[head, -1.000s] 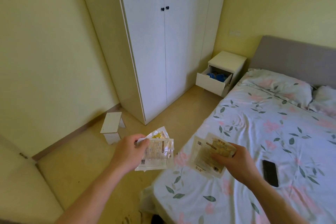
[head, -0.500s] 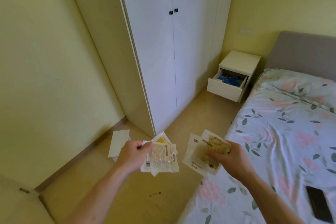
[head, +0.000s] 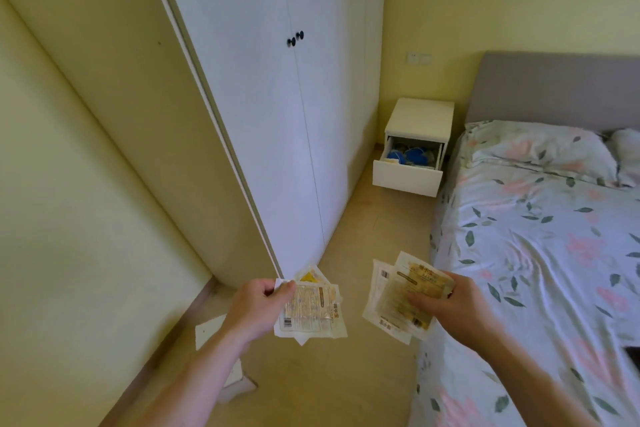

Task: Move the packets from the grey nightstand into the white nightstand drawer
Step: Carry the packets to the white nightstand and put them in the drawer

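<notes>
I note the left hand (head: 258,305) pinching one fan of packets (head: 310,310) and the right hand (head: 446,305) another (head: 398,298), both well short of the open white nightstand drawer (head: 408,172); I advise keeping each grip firm and lowering the packets flat inside.

Soft, even daylight fills the room, brightest on the bed (head: 540,236) and dimmer on the wall left of the wardrobe (head: 277,107). Shadows are faint. Wide-angle distortion bends the wardrobe's edges outward. Detail is slightly soft throughout, and print on the packets (head: 403,298) stays unreadable.
</notes>
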A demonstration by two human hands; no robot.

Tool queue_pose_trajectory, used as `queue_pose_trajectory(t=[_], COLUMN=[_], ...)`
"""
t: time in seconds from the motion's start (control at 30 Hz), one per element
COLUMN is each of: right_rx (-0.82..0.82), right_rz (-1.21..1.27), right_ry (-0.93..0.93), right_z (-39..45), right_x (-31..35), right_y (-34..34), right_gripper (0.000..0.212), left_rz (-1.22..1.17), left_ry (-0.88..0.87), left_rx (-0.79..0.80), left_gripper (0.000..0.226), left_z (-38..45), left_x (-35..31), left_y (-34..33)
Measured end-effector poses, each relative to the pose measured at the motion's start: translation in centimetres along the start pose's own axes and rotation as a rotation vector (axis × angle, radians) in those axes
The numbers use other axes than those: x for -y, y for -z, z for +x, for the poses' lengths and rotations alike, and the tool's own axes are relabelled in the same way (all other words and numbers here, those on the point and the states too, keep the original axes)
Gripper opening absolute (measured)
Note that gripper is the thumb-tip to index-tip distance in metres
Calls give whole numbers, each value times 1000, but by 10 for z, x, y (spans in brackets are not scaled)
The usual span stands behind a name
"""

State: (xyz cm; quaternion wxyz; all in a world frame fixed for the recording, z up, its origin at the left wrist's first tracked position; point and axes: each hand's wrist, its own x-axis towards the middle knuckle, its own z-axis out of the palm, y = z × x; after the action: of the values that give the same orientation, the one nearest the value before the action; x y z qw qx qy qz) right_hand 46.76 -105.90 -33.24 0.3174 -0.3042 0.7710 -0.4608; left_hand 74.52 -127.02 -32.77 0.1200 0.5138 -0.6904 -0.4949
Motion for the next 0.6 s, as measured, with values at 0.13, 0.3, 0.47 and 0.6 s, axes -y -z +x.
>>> queue_pose_trajectory(t=[0.13, 0.3, 0.47, 0.6], right_rx=[-38, -128, -257, -320], right_rz=[-6, -8, 19, 44], right_ry=[-27, -64, -144, -180], right_z=[22, 45, 87, 147], right_x=[16, 26, 15, 8], right_y=[-28, -21, 15, 43], right_gripper=[15, 15, 16, 16], left_rz=[98, 103, 93, 117], left_ry=[-29, -87, -145, -157], left_rx=[63, 195, 236, 269], left_gripper=[70, 41, 13, 11], left_z=[54, 112, 178, 242], left_x=[-11, -45, -101, -139], left_y=[22, 6, -37, -72])
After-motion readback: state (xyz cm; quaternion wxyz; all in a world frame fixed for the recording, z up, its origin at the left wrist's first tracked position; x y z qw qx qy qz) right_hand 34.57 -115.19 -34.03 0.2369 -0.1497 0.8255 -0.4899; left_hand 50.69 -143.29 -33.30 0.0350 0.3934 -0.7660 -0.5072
